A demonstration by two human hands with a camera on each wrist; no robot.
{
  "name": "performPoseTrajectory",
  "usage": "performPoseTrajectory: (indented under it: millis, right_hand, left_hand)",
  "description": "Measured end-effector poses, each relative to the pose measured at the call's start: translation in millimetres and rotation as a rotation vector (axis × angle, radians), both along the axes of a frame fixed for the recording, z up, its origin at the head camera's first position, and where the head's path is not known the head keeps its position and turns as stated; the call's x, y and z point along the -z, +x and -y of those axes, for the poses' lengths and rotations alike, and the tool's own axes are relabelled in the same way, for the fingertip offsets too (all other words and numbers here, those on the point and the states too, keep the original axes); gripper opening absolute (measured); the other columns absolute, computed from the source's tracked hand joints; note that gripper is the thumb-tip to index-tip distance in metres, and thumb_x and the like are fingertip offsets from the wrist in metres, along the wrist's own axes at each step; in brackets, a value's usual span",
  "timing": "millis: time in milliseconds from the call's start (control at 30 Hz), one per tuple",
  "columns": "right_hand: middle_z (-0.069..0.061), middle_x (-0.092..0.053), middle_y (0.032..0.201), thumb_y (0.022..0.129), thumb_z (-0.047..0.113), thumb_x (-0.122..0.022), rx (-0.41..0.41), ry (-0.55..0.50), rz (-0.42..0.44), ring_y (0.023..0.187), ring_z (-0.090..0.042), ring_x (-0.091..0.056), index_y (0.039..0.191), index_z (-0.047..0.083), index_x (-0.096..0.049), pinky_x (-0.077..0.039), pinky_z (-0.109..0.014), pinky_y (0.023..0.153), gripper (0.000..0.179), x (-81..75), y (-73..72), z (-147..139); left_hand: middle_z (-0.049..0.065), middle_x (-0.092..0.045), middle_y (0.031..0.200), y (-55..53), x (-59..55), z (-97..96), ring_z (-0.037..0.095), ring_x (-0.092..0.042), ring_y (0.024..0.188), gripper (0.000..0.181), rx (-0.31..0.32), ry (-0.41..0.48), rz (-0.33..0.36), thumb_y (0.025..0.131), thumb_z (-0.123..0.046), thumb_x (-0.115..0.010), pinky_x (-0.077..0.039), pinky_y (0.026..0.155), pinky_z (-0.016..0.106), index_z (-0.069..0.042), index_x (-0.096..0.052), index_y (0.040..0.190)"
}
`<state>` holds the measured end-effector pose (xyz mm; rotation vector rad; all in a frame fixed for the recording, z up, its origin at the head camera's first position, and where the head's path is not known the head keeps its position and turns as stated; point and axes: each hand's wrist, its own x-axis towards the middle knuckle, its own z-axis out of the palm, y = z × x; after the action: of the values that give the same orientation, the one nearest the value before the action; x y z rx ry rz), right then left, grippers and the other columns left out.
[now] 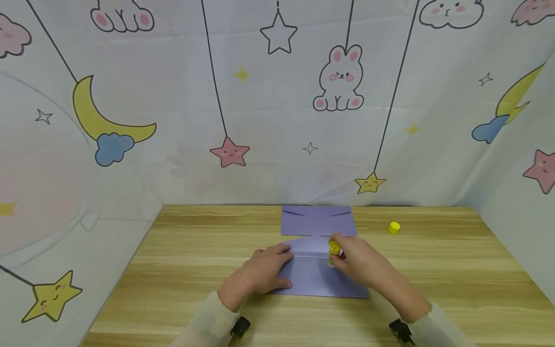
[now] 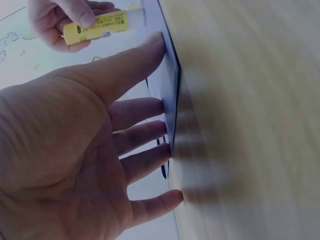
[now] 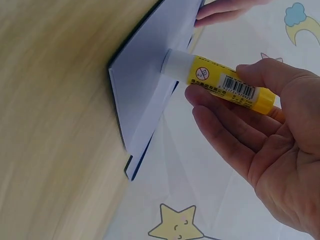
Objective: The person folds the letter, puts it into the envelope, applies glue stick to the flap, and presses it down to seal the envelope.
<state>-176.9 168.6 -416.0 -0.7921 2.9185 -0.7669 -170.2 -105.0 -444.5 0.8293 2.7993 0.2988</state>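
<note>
A purple envelope [image 1: 321, 279] lies on the wooden table with its flap unfolded toward the back. My left hand [image 1: 270, 270] presses on its left edge, fingers spread and fairly straight; in the left wrist view the thumb [image 2: 142, 57] and several fingertips touch the paper. My right hand [image 1: 362, 258] grips a yellow glue stick [image 1: 333, 253] between thumb and fingers. The right wrist view shows the glue stick [image 3: 220, 82] with its white end against the envelope [image 3: 145, 65], near the flap's fold. Its label and barcode face that camera.
Behind lies a second purple envelope [image 1: 318, 222], near the table's back edge. A yellow cap [image 1: 393, 227] sits at the back right of the wooden table [image 1: 195, 250]. A white cloth [image 1: 277, 120] printed with stars, moons and rabbits hangs behind and at the sides.
</note>
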Motion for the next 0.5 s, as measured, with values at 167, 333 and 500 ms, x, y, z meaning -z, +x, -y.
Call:
performPoseTrajectory:
  millis: [167, 333, 500]
  right_hand:
    - [0.005, -0.067, 0.089, 0.092, 0.003, -0.08, -0.028, -0.014, -0.005, 0.081, -0.01, -0.068, 0.117, 0.0, -0.066, -0.058, -0.025, 0.069, 0.028, 0.7, 2.6, -2.3]
    - [0.004, -0.07, 0.089, 0.093, 0.005, -0.079, -0.052, -0.03, -0.003, 0.08, -0.011, -0.069, 0.117, 0.002, -0.066, -0.058, -0.027, 0.069, 0.028, 2.8, 6.1, 8.8]
    - [0.003, -0.071, 0.09, 0.095, 0.007, -0.078, -0.074, -0.04, -0.018, 0.082, -0.013, -0.071, 0.12, 0.001, -0.066, -0.059, -0.028, 0.07, 0.029, 6.7, 7.1, 25.5]
  left_hand:
    - [0.013, -0.044, 0.164, 0.2, -1.1, -0.2, 0.03, -0.042, 0.151, 0.069, 0.0, 0.001, -0.006, 0.096, -0.04, -0.081, -0.042, 0.112, 0.059, -0.006, -0.059, 0.151]
    - [0.013, -0.044, 0.164, 0.4, -0.9, -1.1, 0.029, -0.042, 0.151, 0.069, -0.005, -0.009, -0.002, 0.096, -0.042, -0.081, -0.042, 0.113, 0.059, -0.007, -0.059, 0.151]
    - [0.013, -0.045, 0.164, 0.4, -0.5, -1.2, 0.029, -0.043, 0.15, 0.069, -0.002, -0.009, -0.009, 0.095, -0.042, -0.081, -0.043, 0.111, 0.059, -0.007, -0.06, 0.15]
